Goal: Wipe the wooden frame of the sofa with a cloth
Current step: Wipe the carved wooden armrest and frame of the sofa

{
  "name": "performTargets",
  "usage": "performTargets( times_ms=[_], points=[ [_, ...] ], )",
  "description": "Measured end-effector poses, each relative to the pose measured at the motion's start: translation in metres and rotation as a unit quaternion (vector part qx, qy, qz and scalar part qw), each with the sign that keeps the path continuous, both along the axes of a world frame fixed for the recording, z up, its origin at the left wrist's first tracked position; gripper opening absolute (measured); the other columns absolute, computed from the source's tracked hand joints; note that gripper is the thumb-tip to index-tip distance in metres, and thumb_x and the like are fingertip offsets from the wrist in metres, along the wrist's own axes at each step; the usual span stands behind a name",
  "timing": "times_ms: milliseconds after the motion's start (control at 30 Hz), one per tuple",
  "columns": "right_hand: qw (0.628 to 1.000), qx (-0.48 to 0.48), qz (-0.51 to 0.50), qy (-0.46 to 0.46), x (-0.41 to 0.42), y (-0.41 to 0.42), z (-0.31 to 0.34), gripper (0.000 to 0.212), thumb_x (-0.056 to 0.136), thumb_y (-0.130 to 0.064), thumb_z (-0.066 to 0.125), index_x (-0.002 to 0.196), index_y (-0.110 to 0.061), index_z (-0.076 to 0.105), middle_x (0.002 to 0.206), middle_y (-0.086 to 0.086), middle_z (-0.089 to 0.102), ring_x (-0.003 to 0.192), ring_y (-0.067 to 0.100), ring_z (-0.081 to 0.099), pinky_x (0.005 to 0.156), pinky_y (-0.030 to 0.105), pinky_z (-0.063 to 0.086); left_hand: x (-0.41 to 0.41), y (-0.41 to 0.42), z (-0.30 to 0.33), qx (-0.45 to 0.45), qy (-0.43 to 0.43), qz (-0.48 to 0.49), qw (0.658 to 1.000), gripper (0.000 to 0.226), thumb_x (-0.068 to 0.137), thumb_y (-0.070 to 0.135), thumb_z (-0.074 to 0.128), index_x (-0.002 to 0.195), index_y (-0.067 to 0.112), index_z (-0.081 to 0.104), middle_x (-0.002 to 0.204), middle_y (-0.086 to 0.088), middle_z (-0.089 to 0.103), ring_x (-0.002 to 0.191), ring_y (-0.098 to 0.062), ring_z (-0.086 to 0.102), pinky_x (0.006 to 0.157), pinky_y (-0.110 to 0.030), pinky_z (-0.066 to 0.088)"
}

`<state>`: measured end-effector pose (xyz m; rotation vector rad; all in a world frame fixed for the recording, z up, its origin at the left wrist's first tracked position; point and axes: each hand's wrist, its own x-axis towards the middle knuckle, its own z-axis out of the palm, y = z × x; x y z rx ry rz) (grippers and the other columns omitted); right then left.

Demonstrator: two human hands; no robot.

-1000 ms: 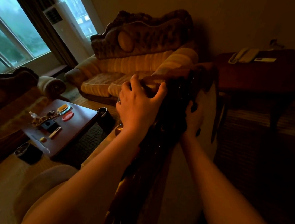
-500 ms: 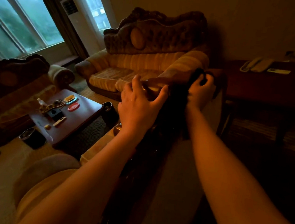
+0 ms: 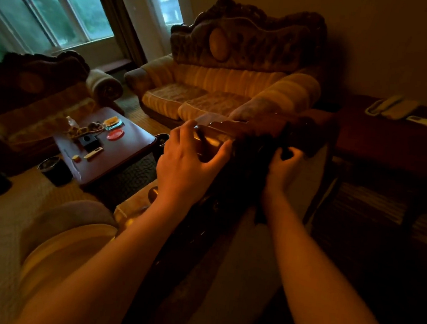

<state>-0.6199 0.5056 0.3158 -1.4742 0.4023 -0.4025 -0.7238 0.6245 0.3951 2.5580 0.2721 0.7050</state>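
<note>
The dark carved wooden frame (image 3: 207, 230) of the sofa's back runs from the bottom centre up to its glossy far end (image 3: 240, 127). My left hand (image 3: 188, 161) grips the top of the frame, fingers curled over its rail. A dark cloth (image 3: 253, 150) lies draped over the frame just right of that hand. My right hand (image 3: 282, 167) holds the cloth against the frame's right side, fingers curled into it. The room is dim and the cloth's edges blend with the wood.
A second striped sofa (image 3: 216, 82) with a carved back stands ahead. A coffee table (image 3: 102, 149) with small items sits left, dark bins (image 3: 55, 170) beside it. A dark side table (image 3: 395, 140) with a telephone (image 3: 391, 107) is at right. A window (image 3: 39, 0) fills the upper left.
My right hand with the cloth has slid back down the frame's far end, toward me. My left hand keeps its grip on the rail. The view has shifted slightly.
</note>
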Motion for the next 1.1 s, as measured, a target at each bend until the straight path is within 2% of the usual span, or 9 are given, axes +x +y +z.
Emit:
performTargets(
  times_ms=[100, 233, 333, 433, 633, 767, 900, 1000, 1100],
  points=[
    [0.999, -0.031, -0.005, 0.016, 0.023, -0.011, 0.002, 0.035, 0.097, -0.016, 0.047, 0.126, 0.004, 0.045, 0.127, 0.021, 0.05, 0.116, 0.031, 0.049, 0.084, 0.025, 0.033, -0.001, 0.0, 0.001, -0.004, -0.006, 0.004, 1.0, 0.072, 0.08, 0.064, 0.053, 0.137, 0.022, 0.037, 0.132, -0.001, 0.047, 0.118, -0.019, 0.047, 0.094, -0.047, 0.045],
    [0.999, 0.036, 0.0, 0.019, -0.003, 0.006, -0.005, 0.037, 0.097, -0.022, 0.048, 0.129, -0.003, 0.043, 0.128, 0.015, 0.049, 0.115, 0.026, 0.05, 0.077, 0.021, 0.036, 0.0, 0.001, -0.001, -0.009, -0.009, 0.001, 1.0, 0.07, 0.08, 0.065, 0.053, 0.134, 0.022, 0.04, 0.127, -0.001, 0.049, 0.114, -0.019, 0.05, 0.092, -0.046, 0.047],
    [0.996, 0.069, 0.048, -0.023, -0.055, 0.025, -0.02, 0.031, 0.096, -0.022, 0.049, 0.126, -0.016, 0.045, 0.115, -0.004, 0.054, 0.099, 0.006, 0.054, 0.071, 0.01, 0.038, 0.001, 0.002, 0.0, -0.014, -0.016, -0.005, 1.0, 0.069, 0.082, 0.064, 0.052, 0.134, 0.021, 0.04, 0.129, -0.001, 0.049, 0.117, -0.019, 0.049, 0.093, -0.045, 0.046],
    [0.991, 0.031, 0.097, -0.087, -0.095, 0.04, -0.025, 0.022, 0.094, -0.02, 0.052, 0.105, -0.037, 0.044, 0.098, -0.024, 0.046, 0.087, -0.012, 0.05, 0.07, 0.002, 0.04, 0.002, 0.004, -0.001, -0.017, -0.023, -0.013, 0.999, 0.066, 0.084, 0.061, 0.052, 0.134, 0.02, 0.041, 0.131, -0.001, 0.048, 0.118, -0.018, 0.048, 0.094, -0.044, 0.045],
    [0.998, 0.005, 0.038, -0.059, -0.026, 0.005, 0.029, 0.034, 0.097, -0.009, 0.048, 0.125, 0.009, 0.045, 0.119, 0.017, 0.052, 0.113, 0.024, 0.049, 0.087, 0.022, 0.034, 0.002, 0.007, -0.002, -0.027, -0.028, -0.027, 0.999, 0.058, 0.087, 0.057, 0.051, 0.131, 0.021, 0.042, 0.13, -0.001, 0.047, 0.116, -0.016, 0.046, 0.088, -0.037, 0.041],
    [0.999, 0.025, 0.025, -0.04, -0.017, 0.004, 0.037, 0.034, 0.097, -0.012, 0.047, 0.125, 0.007, 0.046, 0.125, 0.023, 0.052, 0.116, 0.03, 0.05, 0.085, 0.021, 0.035, 0.004, 0.009, -0.001, -0.049, -0.031, -0.03, 0.998, 0.049, 0.091, 0.054, 0.044, 0.126, 0.02, 0.045, 0.126, 0.0, 0.048, 0.112, -0.017, 0.049, 0.083, -0.034, 0.038],
    [0.992, 0.003, 0.031, -0.126, -0.108, 0.058, 0.004, 0.036, 0.095, -0.021, 0.053, 0.128, -0.01, 0.046, 0.126, 0.007, 0.05, 0.118, 0.017, 0.047, 0.096, 0.025, 0.036, -0.002, 0.01, 0.002, -0.183, -0.041, -0.046, 0.981, 0.033, 0.098, 0.044, 0.039, 0.109, 0.016, 0.052, 0.11, -0.003, 0.057, 0.104, -0.021, 0.055, 0.086, -0.04, 0.045],
    [0.984, 0.001, 0.083, -0.156, -0.165, 0.081, -0.02, 0.028, 0.089, -0.041, 0.049, 0.114, -0.047, 0.039, 0.121, -0.013, 0.049, 0.114, 0.004, 0.048, 0.096, 0.019, 0.038, -0.013, 0.03, 0.01, -0.415, -0.014, -0.055, 0.908, 0.036, 0.093, 0.038, 0.042, 0.107, 0.008, 0.055, 0.11, -0.012, 0.062, 0.106, -0.033, 0.059, 0.096, -0.055, 0.045],
    [0.971, -0.14, 0.071, -0.178, -0.176, 0.086, -0.023, 0.025, 0.089, -0.044, 0.047, 0.11, -0.052, 0.035, 0.118, -0.019, 0.046, 0.111, -0.004, 0.046, 0.092, 0.018, 0.038, -0.034, 0.049, 0.004, -0.406, -0.007, -0.077, 0.91, 0.017, 0.092, 0.024, 0.045, 0.1, 0.017, 0.059, 0.11, -0.012, 0.061, 0.107, -0.032, 0.058, 0.096, -0.057, 0.044]
  ],
)
